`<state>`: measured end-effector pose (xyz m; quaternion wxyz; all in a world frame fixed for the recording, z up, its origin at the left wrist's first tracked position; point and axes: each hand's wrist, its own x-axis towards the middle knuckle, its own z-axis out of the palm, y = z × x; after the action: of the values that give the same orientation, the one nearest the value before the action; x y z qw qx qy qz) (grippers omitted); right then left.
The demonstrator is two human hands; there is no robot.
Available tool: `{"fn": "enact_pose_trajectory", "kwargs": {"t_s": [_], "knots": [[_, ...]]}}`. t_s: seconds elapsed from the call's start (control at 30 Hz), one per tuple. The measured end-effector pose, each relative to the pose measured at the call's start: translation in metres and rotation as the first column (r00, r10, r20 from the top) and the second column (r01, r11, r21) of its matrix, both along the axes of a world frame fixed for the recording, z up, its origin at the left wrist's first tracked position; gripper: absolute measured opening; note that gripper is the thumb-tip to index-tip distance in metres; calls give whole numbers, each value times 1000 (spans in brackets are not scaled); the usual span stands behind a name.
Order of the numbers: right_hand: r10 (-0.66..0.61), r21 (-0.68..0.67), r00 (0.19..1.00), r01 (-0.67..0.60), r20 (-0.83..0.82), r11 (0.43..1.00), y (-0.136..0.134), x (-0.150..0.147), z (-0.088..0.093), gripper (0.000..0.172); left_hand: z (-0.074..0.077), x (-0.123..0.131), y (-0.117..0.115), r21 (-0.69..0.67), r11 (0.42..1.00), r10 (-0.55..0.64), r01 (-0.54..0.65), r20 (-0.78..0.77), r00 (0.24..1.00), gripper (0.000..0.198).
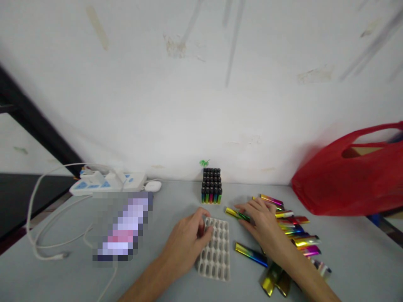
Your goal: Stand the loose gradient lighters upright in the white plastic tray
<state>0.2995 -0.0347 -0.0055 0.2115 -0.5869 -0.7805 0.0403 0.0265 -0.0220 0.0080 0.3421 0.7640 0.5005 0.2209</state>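
Observation:
A pale tray with rows of oval hollows (214, 272) lies on the grey table in front of me. My left hand (189, 237) is at its upper left edge, fingers curled and thumb over the hollows. To the right, my right hand (260, 216) has its fingertips closed around a slim, shiny yellow-green tube (233, 213) lying almost flat. Below it lies a yellow-to-blue tube (251, 254). Behind the tray stands a tight block of upright black-topped tubes (211, 184) with coloured lower parts.
A pile of shiny coloured tubes (305, 241) spreads under and beyond my right forearm. At the right is a red bag (343, 180). On the left lie a blurred-out phone (126, 226), a white power strip (108, 182) and looping white cables (33, 201). A wall closes the back.

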Motion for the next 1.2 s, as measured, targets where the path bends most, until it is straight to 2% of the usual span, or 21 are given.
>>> {"fn": "enact_pose_trajectory", "kwargs": {"t_s": [0.2,0.37,0.47,0.57,0.7,0.77,0.87,1.03,1.1,1.2], "knots": [[-1,-54,1000,1,-12,999,-3,-2,2,22,-4,2,-4,40,999,-12,13,-36,999,16],[4,-29,999,-6,-44,1000,-4,-3,4,15,-9,6,-6,62,998,-13,17,-67,998,17],[4,11,991,-3,-132,1000,-4,-2,5,14,-8,7,-7,53,998,-24,27,-72,997,19],[-20,15,947,26,-321,1000,-4,-3,6,14,-5,8,-9,28,999,-30,33,-75,997,25],[-123,-70,833,101,-539,992,-5,-7,11,25,-4,9,-10,14,999,-41,42,-77,996,33],[-128,-87,760,94,-637,992,-5,-10,14,28,-6,9,-9,15,999,-44,46,-73,996,36],[-121,-132,609,28,-784,991,-6,-14,19,32,-8,8,-8,18,999,-49,50,-62,997,37],[-207,-261,303,-148,-930,954,-10,-21,24,35,-9,6,-6,9,998,-57,58,-50,997,41],[-249,-301,247,-199,-936,933,-13,-25,23,35,-7,6,-6,8,998,-62,62,-45,997,39],[-293,-333,209,-190,-933,924,-16,-29,21,31,-4,6,-6,2,998,-65,66,-42,997,30]]}}
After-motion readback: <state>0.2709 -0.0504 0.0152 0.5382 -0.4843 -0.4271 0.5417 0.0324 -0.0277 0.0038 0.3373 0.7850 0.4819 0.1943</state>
